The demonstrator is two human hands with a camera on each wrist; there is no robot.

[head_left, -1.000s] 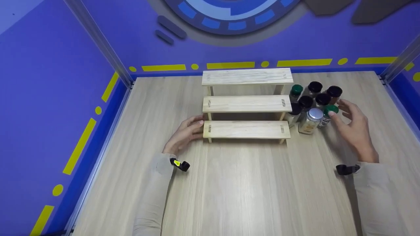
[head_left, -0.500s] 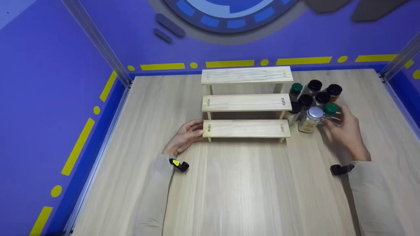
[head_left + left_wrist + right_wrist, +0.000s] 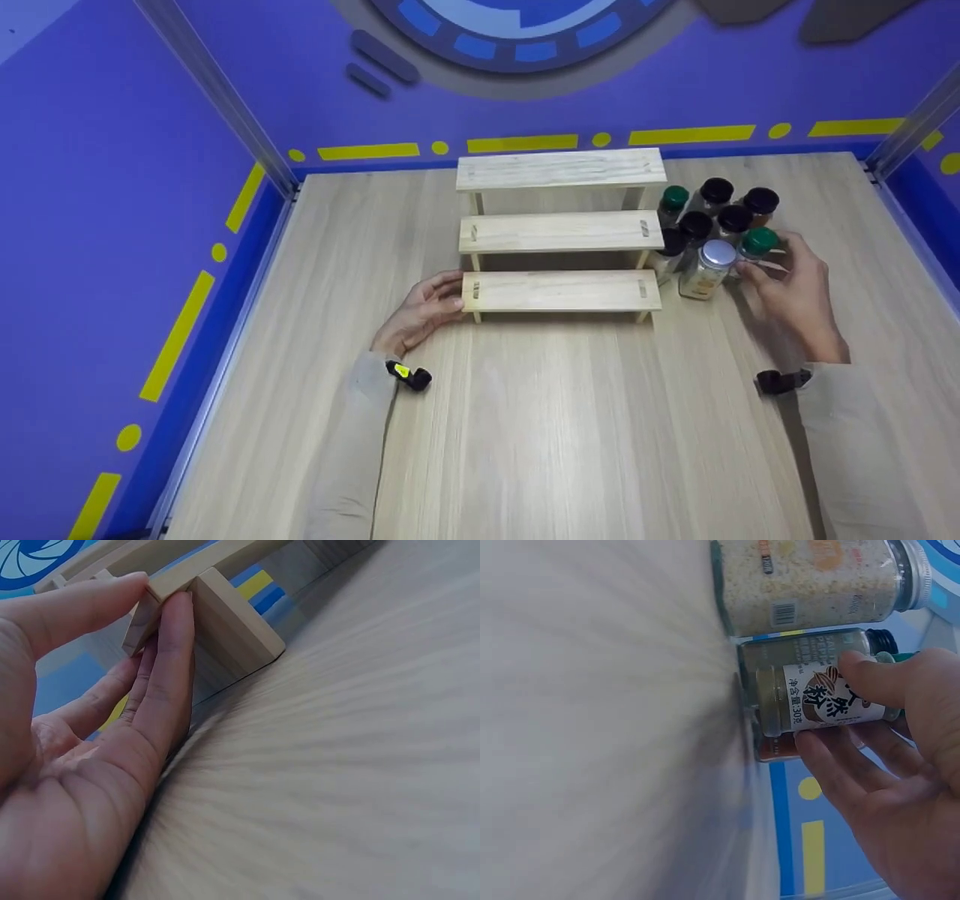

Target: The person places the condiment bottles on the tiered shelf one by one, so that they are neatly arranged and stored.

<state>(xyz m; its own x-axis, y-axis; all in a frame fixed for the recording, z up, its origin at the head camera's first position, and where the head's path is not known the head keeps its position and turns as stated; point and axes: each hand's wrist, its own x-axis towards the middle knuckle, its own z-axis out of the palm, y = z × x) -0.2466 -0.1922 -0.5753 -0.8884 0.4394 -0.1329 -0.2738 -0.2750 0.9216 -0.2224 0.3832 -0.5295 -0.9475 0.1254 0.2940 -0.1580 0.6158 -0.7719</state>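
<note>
A three-step wooden rack [image 3: 562, 291] stands mid-table. At the left end of its lowest step, my left hand [image 3: 420, 313] pinches the board; in the left wrist view the thumb lies at the board's top edge with fingers below and beside it. On the right, my right hand [image 3: 799, 296] holds a small green-capped spice jar [image 3: 829, 697] between thumb and fingers. This jar has a white label with dark characters, and its base shows off the table in the right wrist view. Beside it stands a silver-capped jar [image 3: 701, 281] of pale grains.
Several black-capped jars [image 3: 716, 190] and another green-capped jar [image 3: 675, 198] cluster tightly against the rack's right end. Blue panels [image 3: 525, 112] wall the table at the back and sides. Bare wood [image 3: 555, 420] lies in front of the rack.
My right hand has moved left onto the green-capped jar, gripped it and raised it slightly. The left hand has closed its thumb onto the rack's lowest step.
</note>
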